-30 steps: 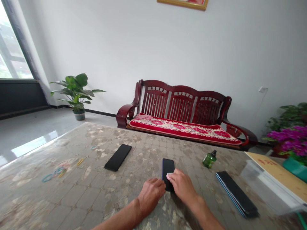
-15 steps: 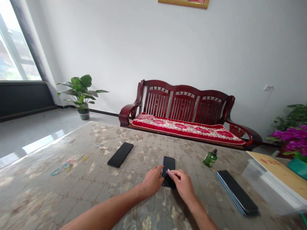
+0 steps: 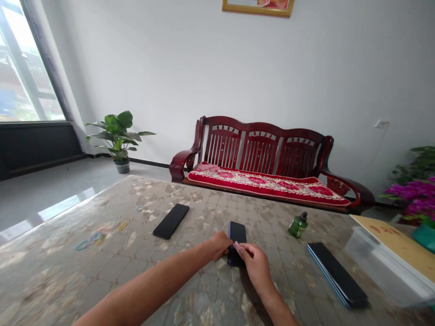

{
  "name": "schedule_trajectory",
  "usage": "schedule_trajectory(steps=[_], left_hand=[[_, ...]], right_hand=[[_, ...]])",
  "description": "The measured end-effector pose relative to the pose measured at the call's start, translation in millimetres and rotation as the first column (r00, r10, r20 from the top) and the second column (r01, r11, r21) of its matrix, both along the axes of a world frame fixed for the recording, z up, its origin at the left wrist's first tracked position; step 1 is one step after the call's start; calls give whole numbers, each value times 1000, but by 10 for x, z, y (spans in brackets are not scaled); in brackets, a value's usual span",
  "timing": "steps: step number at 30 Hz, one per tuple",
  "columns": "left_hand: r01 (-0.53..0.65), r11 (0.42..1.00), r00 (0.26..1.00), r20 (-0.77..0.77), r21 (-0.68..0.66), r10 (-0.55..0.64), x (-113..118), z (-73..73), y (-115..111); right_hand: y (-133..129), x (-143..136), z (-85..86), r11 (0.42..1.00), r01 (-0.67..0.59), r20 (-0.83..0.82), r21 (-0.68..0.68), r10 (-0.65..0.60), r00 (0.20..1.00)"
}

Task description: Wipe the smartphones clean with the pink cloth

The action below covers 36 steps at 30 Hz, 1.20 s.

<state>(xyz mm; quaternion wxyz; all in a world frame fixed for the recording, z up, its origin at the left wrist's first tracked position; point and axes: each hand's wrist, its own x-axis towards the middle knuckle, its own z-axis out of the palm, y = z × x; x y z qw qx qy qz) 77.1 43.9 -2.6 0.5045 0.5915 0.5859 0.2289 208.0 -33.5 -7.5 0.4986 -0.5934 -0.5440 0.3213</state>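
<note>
- Smooth, glassy finish on the phone
- Glossy, polished wood on the settee
- Clear plastic on the box
- Shiny finish across the floor

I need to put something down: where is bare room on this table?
Widest: near-left patterned tabletop, between the thin coloured loops and left forearm. A smaller patch lies between the blue-edged black phone and green black-capped bottle. Crowded: around the left hand and right hand, and by the stacked black phones.
</note>
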Motion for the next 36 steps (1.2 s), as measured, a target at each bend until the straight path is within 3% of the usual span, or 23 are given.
schedule_trajectory(steps=[3, 7, 10, 13, 16, 18, 21, 25, 28, 31, 36], left_hand=[[30, 999, 990, -139, -31, -34, 31, -20, -52], [41, 997, 956, -293, 60, -22, 20, 27, -90], [96, 982, 926, -376, 164, -28, -59, 186, -69], [202, 944, 893, -445, 263, -67, -163, 404, -74], [306, 889, 857, -505, 342, -101, -245, 560, -146], [373, 844, 825, -554, 385, -112, -281, 589, -216], [462, 763, 765, -639, 453, -83, -311, 547, -306], [487, 725, 735, -677, 487, -38, -323, 464, -383], [508, 699, 712, -702, 503, -12, -329, 432, -439], [528, 668, 710, -704, 525, -7, -336, 419, -494], [544, 664, 701, -713, 513, -24, -329, 446, -525]], right_hand=[[-7, -8, -42, 1000, -1, -65, -7, 1, 998], [-30, -17, -33, 998, -36, -173, -54, 26, 985], [-4, 39, 44, 998, -24, -246, -51, 11, 969], [92, 168, 142, 996, 69, -240, 57, -53, 969], [203, 296, 213, 959, 172, -41, 224, -167, 985], [244, 326, 240, 937, 172, 146, 305, -224, 964], [240, 250, 269, 928, 90, 394, 361, -239, 887], [152, 3, 327, 921, -38, 628, 388, -234, 742], [80, -121, 393, 916, -132, 742, 378, -214, 636], [54, -50, 446, 914, -176, 799, 365, -210, 563], [104, 271, 460, 924, -46, 812, 381, -310, 495]])
